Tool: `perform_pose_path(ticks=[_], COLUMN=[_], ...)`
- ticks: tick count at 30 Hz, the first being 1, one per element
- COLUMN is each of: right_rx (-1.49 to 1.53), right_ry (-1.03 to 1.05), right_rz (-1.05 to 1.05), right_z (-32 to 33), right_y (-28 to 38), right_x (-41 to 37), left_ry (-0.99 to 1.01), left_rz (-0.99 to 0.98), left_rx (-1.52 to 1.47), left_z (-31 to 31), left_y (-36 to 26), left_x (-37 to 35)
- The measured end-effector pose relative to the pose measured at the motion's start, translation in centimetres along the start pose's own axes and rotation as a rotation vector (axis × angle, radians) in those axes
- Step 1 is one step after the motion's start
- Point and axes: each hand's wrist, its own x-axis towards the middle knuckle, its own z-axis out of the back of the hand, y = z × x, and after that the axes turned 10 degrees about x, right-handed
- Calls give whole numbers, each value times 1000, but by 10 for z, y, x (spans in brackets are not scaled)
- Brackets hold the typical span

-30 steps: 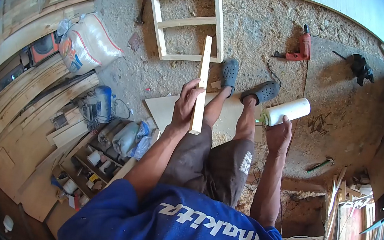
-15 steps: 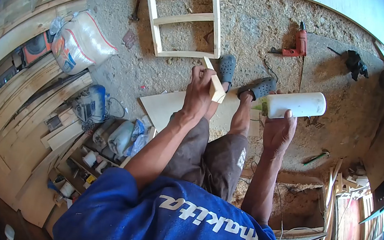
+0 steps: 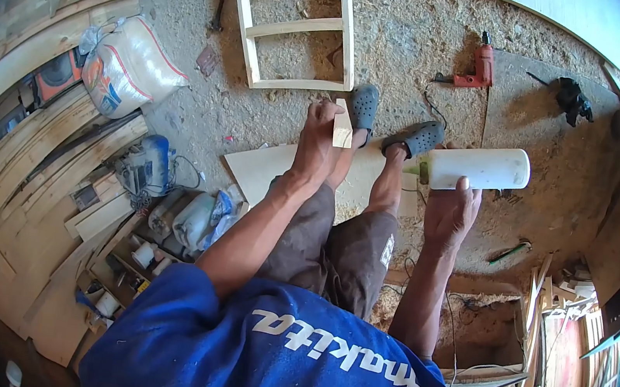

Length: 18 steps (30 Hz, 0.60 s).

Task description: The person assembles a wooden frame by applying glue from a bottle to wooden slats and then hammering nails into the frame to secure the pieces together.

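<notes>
My left hand is closed around a short wooden stick, whose pale cut end faces up towards me. Out to the right, my right hand grips a white plastic bottle lying sideways, its greenish nozzle end pointing left. The fingers beneath the bottle are mostly hidden, while the thumb shows along its near side. Beyond my feet, a ladder-like wooden frame lies on the floor, close to the far end of the stick but apart from my hands.
A red drill lies on the shavings-covered floor, near a black tool on a board. To the left are a stuffed white sack, a blue power tool and stacked planks. A thin panel lies under my legs.
The stick in my left hand has turned from slanting to nearly straight, its near end moving slightly left and up. The bottle has shifted very slightly right.
</notes>
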Motion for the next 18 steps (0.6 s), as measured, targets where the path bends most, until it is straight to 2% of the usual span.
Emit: perform_pose_path(ticks=[2,4,6,7,8,10,11,12,14,15,16,18], right_rx=[25,-130,-135,-141,-147,-152,-198,-243,-249,-255,-263,-283], right_ry=[29,46,79,117,158,168,180,192,219,230,241,236], right_rz=[-3,112,163,192,219,233,261,287,302,305,308,307], right_z=[-11,-26,-41,-44,-48,-65,-72,-79,-86,-87,-89,-89], right_y=[-1,1,1,2,2,7,9,11,13,14,15,17], right_x=[2,1,-3,-3,-4,-7,-10,-12,-18,-22,-24,-26], left_ry=[-18,-26,-94,51,52,44,83,83,22,61,60,296], left_rz=[-38,-81,-81,92,86,-113,85,85,-193,-153,-154,48], left_rx=[1,-8,-201,-393,-400,-328,-442,-442,-492,-615,-617,-1055], left_z=[-1,-7,-10,-8,-9,-9,-11,-10,-8,-16,-22,-33], left_y=[0,-3,-7,-13,-19,-34,-52,-56,-62,-66,-68,-72], left_x=[2,2,3,1,0,1,0,3,9,7,6,4])
